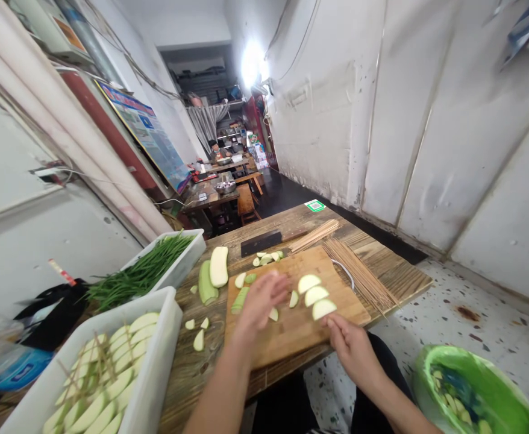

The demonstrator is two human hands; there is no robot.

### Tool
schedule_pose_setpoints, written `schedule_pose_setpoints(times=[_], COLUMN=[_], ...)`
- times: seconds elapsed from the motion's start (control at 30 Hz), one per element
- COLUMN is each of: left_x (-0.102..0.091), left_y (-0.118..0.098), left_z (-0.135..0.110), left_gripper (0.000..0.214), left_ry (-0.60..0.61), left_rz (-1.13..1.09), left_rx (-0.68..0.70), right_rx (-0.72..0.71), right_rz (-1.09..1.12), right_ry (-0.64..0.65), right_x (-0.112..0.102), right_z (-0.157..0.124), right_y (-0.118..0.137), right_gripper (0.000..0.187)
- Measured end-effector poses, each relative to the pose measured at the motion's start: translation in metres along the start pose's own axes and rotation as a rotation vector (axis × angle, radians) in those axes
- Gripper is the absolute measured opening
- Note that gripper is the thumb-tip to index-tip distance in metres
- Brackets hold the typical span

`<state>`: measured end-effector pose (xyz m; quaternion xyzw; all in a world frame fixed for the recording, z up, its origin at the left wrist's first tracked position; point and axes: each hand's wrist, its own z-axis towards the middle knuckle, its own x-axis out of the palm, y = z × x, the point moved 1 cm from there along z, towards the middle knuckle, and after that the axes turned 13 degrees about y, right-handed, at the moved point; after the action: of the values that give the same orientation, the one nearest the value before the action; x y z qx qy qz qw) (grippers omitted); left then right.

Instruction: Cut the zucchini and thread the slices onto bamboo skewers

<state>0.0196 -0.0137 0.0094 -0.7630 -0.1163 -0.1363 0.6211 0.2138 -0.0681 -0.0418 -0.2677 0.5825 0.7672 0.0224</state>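
Observation:
On a wooden table [395,268] lies a wooden cutting board [300,337] with pale green zucchini slices [316,295] on it. My left hand [262,298] reaches over the board's middle, fingers stretched out and low over small cut pieces [274,314]. At the board's front right edge my right hand [352,346] is curled, its fingertips pinched right beside the nearest slice [324,308]; what it pinches is hidden. Two zucchini halves [218,266] lie left of the board.
A cleaver [261,242] and bundles of bamboo skewers [364,277] lie beyond and right of the board. A white tray of chives [187,262] and another of skewered slices [165,337] stand on the left. A green-lined bin [472,386] sits on the floor, right.

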Motion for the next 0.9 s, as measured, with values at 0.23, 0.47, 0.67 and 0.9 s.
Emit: schedule_pose_setpoints(times=[0.23,0.47,0.67,0.9], left_x=[-0.049,-0.043,-0.046,-0.049], left_y=[-0.030,0.009,0.014,0.024], left_z=[-0.036,-0.026,-0.028,-0.035], left_gripper=[0.025,0.032,0.007,0.017], left_ry=[0.026,0.190,0.120,0.103], left_rz=[0.933,1.363,1.476,1.203], left_rx=[0.174,0.143,0.088,0.093], right_rx=[0.049,0.038,0.064,0.095], right_rz=[0.152,0.214,0.236,0.273], right_ry=[-0.049,0.024,0.050,0.074], right_x=[-0.013,-0.003,-0.006,-0.003], right_z=[-0.006,-0.010,-0.018,-0.023], right_y=[-0.023,-0.018,-0.013,-0.019], right_gripper=[0.029,0.027,0.029,0.031])
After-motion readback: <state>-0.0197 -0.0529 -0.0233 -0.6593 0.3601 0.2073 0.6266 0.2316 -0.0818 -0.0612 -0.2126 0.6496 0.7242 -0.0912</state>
